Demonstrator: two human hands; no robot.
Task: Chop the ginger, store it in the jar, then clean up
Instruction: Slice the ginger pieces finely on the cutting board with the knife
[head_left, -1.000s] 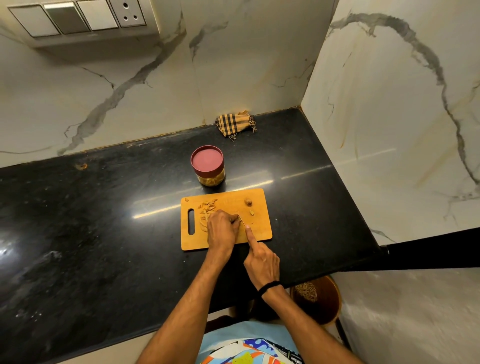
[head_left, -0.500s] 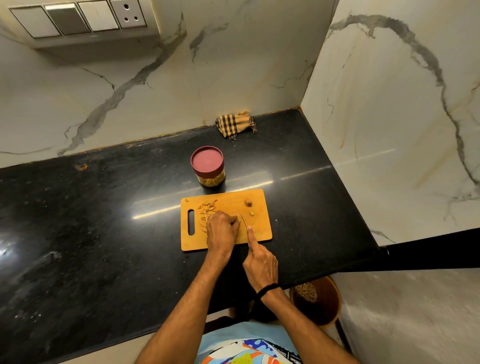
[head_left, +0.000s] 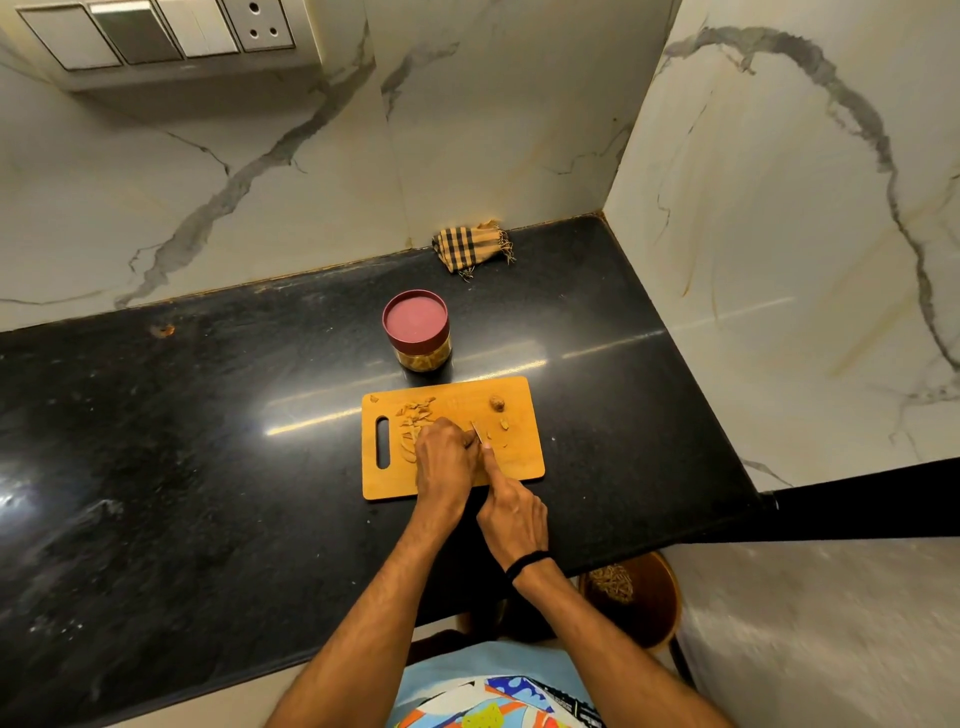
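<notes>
Two hands on the cutting board (head_left: 522, 470): left hand (head_left: 444, 462) curls over a ginger piece mid-board, right hand (head_left: 511, 512) clamps the knife (head_left: 477, 432). Ginger slices (head_left: 415, 415) heap at ten o'clock, lidded jar (head_left: 417, 332) at twelve. Probably firm, fibrous and roll-prone, so pin it close beside the blade.

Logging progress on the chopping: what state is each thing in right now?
Jar: upright, closed, some contents inside.
Cutting board: lying flat, ginger on it.
Chopped ginger: loose pile on the board.
Ginger chunk: uncut, at the board's far right.
Knife: gripped by the right hand, tip down.
Left hand: curled beside the knife; grasp hidden.
Cloth: crumpled, untouched.
</notes>
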